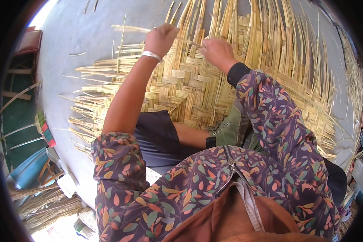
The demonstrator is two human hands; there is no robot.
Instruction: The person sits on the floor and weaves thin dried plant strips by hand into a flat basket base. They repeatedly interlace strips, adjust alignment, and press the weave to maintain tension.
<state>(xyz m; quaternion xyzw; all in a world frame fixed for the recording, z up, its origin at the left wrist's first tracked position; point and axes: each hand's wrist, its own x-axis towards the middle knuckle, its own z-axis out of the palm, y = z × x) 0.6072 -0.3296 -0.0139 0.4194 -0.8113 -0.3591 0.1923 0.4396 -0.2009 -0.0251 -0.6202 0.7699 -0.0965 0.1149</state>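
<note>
A pale flattened cane strip (185,40) runs crosswise between my two hands, over the far part of a woven mat. My left hand (161,39) is closed round it, and the strip's loose end sticks out to the left. My right hand (218,51) pinches the strip's other end between thumb and fingers. Beneath them the woven cane mat (183,78) lies on the floor, its strips crossing in a blocky over-and-under pattern. Long unwoven cane strips (266,36) fan out from its far edge. Shorter ends stick out along the left side.
I sit on the mat, with a green shoe (230,125) resting on it. Loose strip bits are scattered on the grey floor (68,72). Bundled dry stalks (48,209) lie at the lower left, near a blue object (28,169). More stalks (353,76) line the right edge.
</note>
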